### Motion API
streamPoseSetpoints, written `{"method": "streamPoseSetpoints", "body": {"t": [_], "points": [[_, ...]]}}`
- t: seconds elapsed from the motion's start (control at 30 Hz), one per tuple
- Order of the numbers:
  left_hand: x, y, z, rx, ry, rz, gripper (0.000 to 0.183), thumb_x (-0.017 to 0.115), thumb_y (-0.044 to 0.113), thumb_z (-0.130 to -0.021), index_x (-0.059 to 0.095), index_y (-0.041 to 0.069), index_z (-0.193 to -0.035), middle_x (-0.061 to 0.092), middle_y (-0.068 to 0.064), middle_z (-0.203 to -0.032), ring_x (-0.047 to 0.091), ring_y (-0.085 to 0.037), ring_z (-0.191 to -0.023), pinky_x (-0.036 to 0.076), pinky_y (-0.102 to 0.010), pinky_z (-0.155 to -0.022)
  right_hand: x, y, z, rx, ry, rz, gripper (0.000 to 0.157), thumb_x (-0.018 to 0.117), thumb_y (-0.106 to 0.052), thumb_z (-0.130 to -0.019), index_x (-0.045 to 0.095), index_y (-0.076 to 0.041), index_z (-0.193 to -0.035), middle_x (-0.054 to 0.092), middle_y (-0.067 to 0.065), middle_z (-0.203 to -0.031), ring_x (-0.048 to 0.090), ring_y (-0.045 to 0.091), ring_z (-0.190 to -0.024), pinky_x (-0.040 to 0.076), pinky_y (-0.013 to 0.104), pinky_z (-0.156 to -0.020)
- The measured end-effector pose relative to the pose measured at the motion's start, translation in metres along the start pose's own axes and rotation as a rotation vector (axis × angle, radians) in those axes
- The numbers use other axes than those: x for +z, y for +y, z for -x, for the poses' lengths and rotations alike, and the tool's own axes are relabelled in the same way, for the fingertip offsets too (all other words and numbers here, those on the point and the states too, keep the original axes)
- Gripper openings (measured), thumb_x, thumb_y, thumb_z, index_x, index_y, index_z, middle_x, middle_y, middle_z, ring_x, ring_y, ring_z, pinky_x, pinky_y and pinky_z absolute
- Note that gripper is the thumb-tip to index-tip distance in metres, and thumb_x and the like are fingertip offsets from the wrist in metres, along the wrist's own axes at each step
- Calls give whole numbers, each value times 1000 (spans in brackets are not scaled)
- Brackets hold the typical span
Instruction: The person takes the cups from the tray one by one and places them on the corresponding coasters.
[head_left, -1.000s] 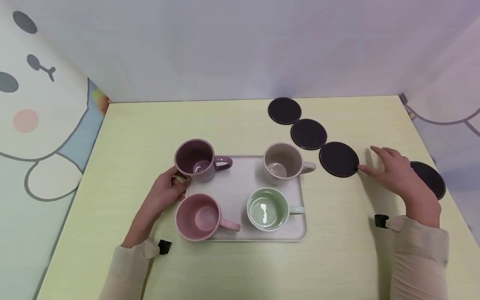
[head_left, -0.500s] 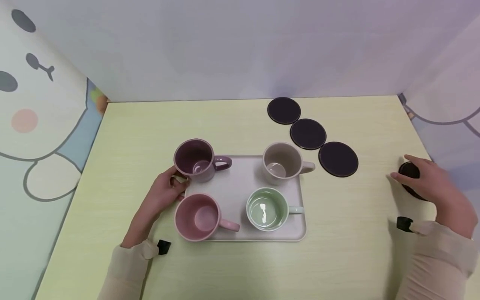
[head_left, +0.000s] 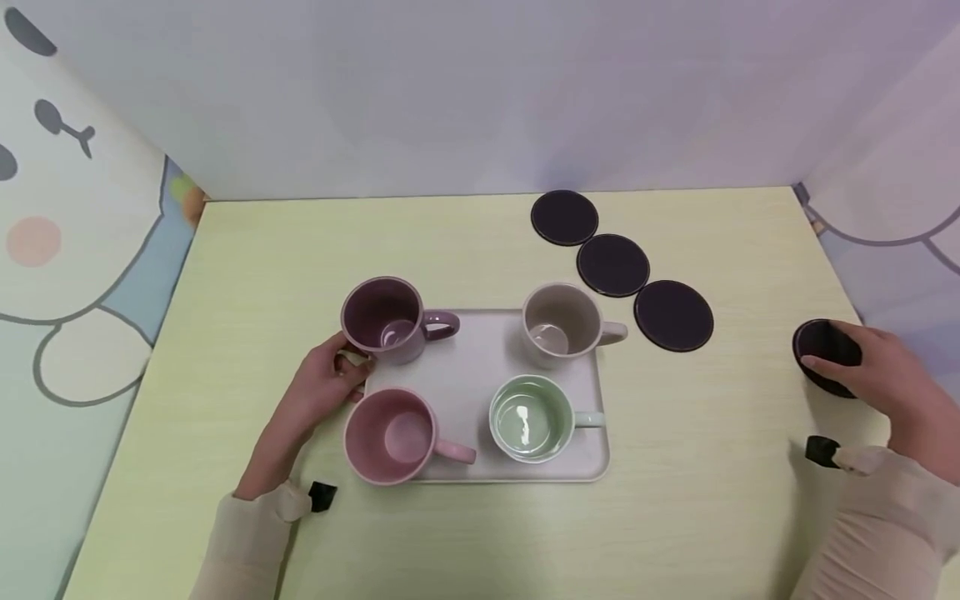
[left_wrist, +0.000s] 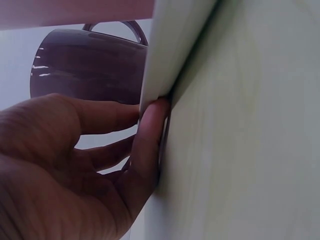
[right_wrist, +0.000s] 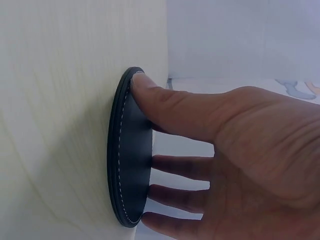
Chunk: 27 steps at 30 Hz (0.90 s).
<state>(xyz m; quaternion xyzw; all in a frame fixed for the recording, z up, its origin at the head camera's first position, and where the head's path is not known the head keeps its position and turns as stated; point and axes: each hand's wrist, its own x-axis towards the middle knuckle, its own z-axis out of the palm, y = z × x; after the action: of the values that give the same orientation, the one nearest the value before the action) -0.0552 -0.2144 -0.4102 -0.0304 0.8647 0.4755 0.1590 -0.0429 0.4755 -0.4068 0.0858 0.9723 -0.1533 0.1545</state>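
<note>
In the head view, my left hand (head_left: 321,387) is at the left edge of a white tray (head_left: 468,346). The left wrist view shows thumb and fingers pinching the tray's rim (left_wrist: 172,45). Left of the tray's middle stand a purple mug (head_left: 401,333) and a pink mug (head_left: 393,437). To the right are a beige mug (head_left: 562,325) and a pale green mug (head_left: 532,417). At the table's right side my right hand (head_left: 888,375) grips a round black coaster (head_left: 813,342). Its thumb presses near the stitched edge, fingertips against the rim; the edge looks layered.
Several black coasters form a diagonal row behind and right of the tray: a far one (head_left: 564,217), a middle one (head_left: 612,265) and a near one (head_left: 673,315). A pale wall (head_left: 480,100) borders the light wooden table (head_left: 300,250) at the back.
My right hand has moved right from beside the near coaster of the row and taken hold of the rightmost coaster, which has shifted slightly left. My left hand stays at the tray.
</note>
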Motion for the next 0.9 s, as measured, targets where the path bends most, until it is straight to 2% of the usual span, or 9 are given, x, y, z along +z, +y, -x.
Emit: {"method": "streamPoseSetpoints", "body": {"t": [0.23, 0.37, 0.6, 0.77, 0.9], "points": [[0, 3, 1, 1, -5, 14, 37, 66, 6, -100, 55, -4, -133, 65, -18, -97, 62, -8, -60, 58, -23, -56, 1, -2, 2, 7, 5, 19, 84, 51, -42, -109, 8, 9, -160, 9, 53, -153, 17, 75, -132, 26, 84, -104], [0, 2, 0, -10, -8, 19, 36, 65, 7, -100, 55, -5, -132, 65, -18, -97, 62, -9, -61, 58, -23, -56, 1, 0, 2, 10, 4, 25, 85, 50, -43, -108, 7, 8, -161, 6, 53, -153, 17, 78, -128, 27, 84, -102], [1, 3, 1, -10, -4, 17, 36, 65, 7, -100, 55, -4, -133, 64, -19, -99, 61, -8, -62, 56, -22, -56, 2, -1, 3, -4, 9, 45, 85, 50, -44, -108, 9, 8, -161, 10, 54, -151, 19, 79, -125, 26, 84, -101], [1, 4, 2, -4, -3, 15, 36, 65, 6, -100, 55, -5, -133, 64, -20, -102, 61, -8, -62, 55, -21, -57, 5, -6, 6, -18, 9, 45, 84, 49, -45, -108, 11, 9, -160, 12, 56, -147, 19, 80, -123, 25, 84, -99], [0, 3, 3, 4, 4, 9, 37, 65, 7, -100, 55, -4, -134, 64, -22, -105, 60, -7, -63, 55, -21, -57, 8, -12, 9, -3, -5, 31, 85, 46, -48, -109, 7, 7, -161, 8, 56, -149, 15, 83, -123, 24, 85, -99]]}}
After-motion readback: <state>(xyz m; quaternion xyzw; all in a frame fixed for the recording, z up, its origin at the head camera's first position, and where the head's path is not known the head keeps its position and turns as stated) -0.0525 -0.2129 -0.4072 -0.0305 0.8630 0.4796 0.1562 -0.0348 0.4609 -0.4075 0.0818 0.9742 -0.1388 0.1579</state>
